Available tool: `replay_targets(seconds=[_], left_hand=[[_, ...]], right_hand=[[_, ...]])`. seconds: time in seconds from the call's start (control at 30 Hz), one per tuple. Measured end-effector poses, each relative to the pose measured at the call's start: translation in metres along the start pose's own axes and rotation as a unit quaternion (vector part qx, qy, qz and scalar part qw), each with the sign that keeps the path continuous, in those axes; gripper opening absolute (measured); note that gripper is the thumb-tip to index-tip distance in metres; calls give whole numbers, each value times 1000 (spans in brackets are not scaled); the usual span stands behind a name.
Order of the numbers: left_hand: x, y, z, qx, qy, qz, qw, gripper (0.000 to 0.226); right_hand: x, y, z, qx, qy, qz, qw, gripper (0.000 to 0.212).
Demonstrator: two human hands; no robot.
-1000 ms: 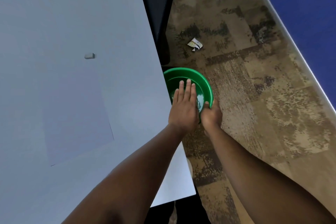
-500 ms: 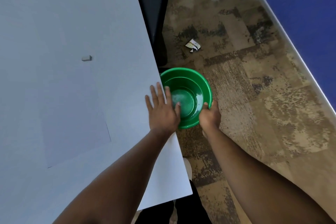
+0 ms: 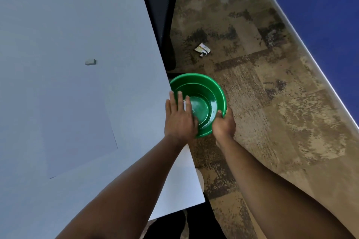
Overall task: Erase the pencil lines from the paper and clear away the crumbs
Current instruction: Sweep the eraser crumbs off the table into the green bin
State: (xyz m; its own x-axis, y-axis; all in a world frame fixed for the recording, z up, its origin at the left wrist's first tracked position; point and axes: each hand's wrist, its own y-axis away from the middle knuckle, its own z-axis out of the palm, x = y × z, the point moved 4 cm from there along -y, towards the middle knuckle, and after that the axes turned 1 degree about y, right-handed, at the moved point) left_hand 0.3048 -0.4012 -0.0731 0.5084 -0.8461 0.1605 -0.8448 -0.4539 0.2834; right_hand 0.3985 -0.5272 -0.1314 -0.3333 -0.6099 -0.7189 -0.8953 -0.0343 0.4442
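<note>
A white sheet of paper [image 3: 77, 137] lies flat on the pale table [image 3: 68, 15], and no pencil lines show on it from here. A small grey eraser [image 3: 90, 62] sits on the table beyond the paper. My right hand [image 3: 223, 125] grips the near rim of a green bowl [image 3: 210, 91], held just off the table's right edge and below it. My left hand [image 3: 179, 120] is flat with straight fingers at the table's edge, its fingertips reaching over the bowl. I cannot make out any crumbs.
The table's right edge runs diagonally past the bowl. A dark chair or table leg [image 3: 163, 6] stands beyond it. A crumpled scrap of paper [image 3: 202, 49] lies on the mottled brown carpet [image 3: 272, 103]. A blue wall [image 3: 320, 6] borders the right.
My left hand drew back from over the bowl onto the table, then slid right again to the edge. The bowl stayed in my right hand, barely moving.
</note>
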Motion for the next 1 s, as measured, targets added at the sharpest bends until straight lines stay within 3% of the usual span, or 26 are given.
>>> replay_targets(seconds=[0.1, 0.17, 0.3, 0.57, 0.77, 1.0], left_hand=[[13, 9, 12, -82, -77, 189, 976, 64], [20, 18, 17, -91, -73, 233, 965, 61], [31, 33, 26, -74, -14, 206, 976, 62], [44, 58, 37, -67, -10, 225, 972, 63], [77, 86, 42, -94, -3, 263, 960, 64], [113, 116, 67, -150, 13, 255, 955, 72]], right_hand=[[5, 5, -4, 7, 3, 10, 1000, 33], [9, 8, -7, 15, 2, 16, 1000, 32], [19, 17, -17, 34, -12, 22, 999, 25], [55, 40, -42, 83, -33, 43, 995, 23], [97, 67, -77, 135, -14, 74, 988, 21], [147, 88, -117, 139, -7, 110, 984, 21]])
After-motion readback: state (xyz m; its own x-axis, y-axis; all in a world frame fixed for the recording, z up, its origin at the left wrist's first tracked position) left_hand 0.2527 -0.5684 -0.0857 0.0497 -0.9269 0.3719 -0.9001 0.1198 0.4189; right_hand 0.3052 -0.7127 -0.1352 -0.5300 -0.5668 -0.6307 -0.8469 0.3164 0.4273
